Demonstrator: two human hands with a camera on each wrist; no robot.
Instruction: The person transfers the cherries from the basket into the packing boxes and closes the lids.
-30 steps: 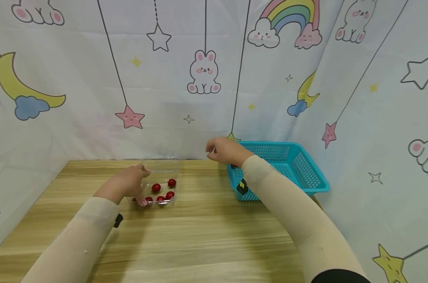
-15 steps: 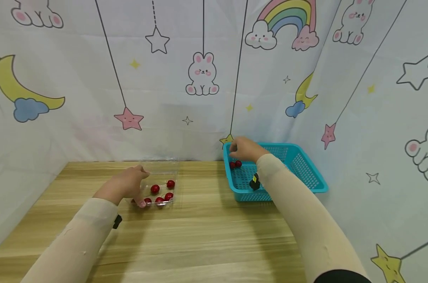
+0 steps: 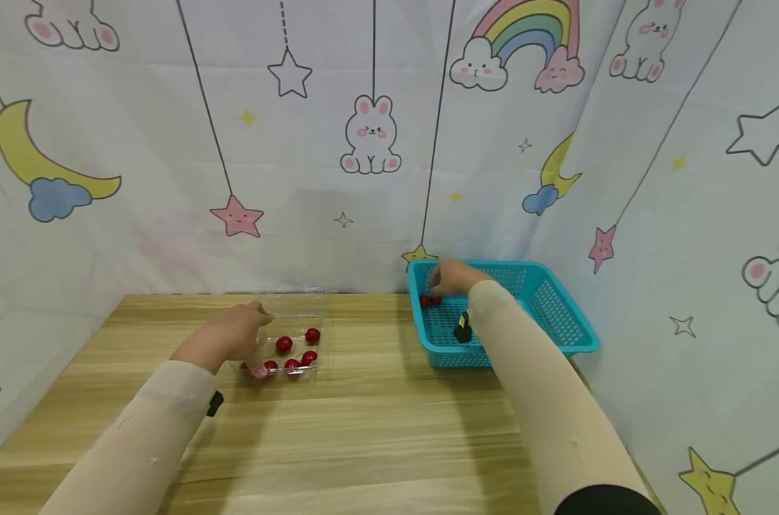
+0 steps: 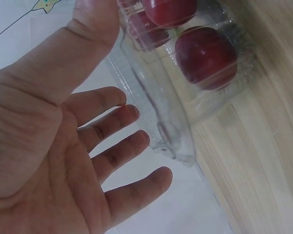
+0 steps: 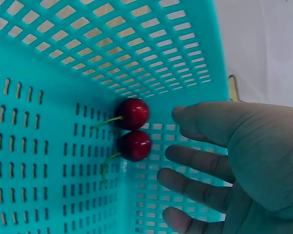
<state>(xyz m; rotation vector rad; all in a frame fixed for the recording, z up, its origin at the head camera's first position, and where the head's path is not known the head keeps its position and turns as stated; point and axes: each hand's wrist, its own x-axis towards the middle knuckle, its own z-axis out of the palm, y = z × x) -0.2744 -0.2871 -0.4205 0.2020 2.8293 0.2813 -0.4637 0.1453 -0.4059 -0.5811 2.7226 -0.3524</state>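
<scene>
On the left of the table stands a clear plastic box point(image 3: 299, 323) with several red cherries point(image 3: 284, 345) inside. My left hand point(image 3: 229, 335) rests at its left side. The left wrist view shows the thumb at the box wall point(image 4: 158, 92) and the other fingers spread loosely beside it. To the right is a blue perforated basket point(image 3: 559, 307). My right hand point(image 3: 452, 277) is inside its left end, fingers extended and apart. Two stemmed cherries, an upper one point(image 5: 134, 114) and a lower one point(image 5: 135, 146), lie in the basket corner just off those fingertips, with nothing held.
A wood-grain table point(image 3: 363, 422) carries both containers. White cloth with cartoon prints point(image 3: 318, 164) hangs close behind the table and along the right side. The basket stands near the right edge of the table.
My right hand has moved right from beyond the basket's left rim, then lowered into the basket. Two cherries there came into view. The left hand and the clear box have stayed in place.
</scene>
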